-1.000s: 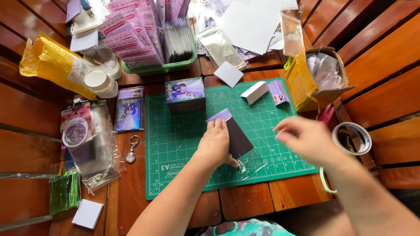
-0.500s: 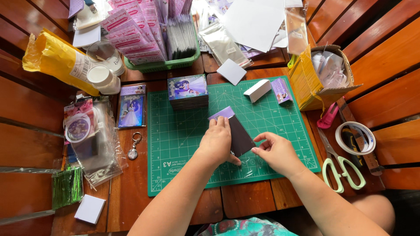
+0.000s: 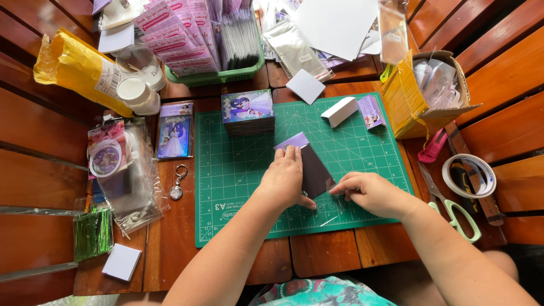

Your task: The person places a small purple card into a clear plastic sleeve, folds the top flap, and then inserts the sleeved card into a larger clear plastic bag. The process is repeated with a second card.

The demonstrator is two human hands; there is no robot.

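**Hands and bench contents, head view**

Left hand (image 3: 285,180): palm down, fingers curled, pressing on a dark card in a clear sleeve (image 3: 313,169) that lies tilted near the middle of the green cutting mat (image 3: 238,187). A lilac edge shows at the card's far end.

Right hand (image 3: 371,192): fingertips pinched on the near right corner of the same sleeved card, thumb and forefinger closed on its clear flap.

On the mat, far side: a stack of printed picture cards (image 3: 247,112) at the far left of centre; a small white folded box (image 3: 339,111) and a small purple card (image 3: 371,111) towards the far right corner.

Right of the mat: an open yellow-sided cardboard box (image 3: 426,99) filled with clear bags; a pink cutter (image 3: 433,146); a roll of clear tape (image 3: 469,175); scissors with pale green handles (image 3: 456,211) near the right front edge of the bench.

Left of the mat: one sleeved picture card (image 3: 174,131); a keyring (image 3: 178,182); loose clear bags with a round badge (image 3: 119,170); a bundle of green twist ties (image 3: 92,233); a small white pad (image 3: 121,262) at the front left corner.

Far edge of the bench: a green basket (image 3: 218,76) holding pink printed slips and dark sleeves; a yellow packet (image 3: 79,71); two white lidded pots (image 3: 136,90); white paper sheets (image 3: 334,25); a small white square card (image 3: 305,86).
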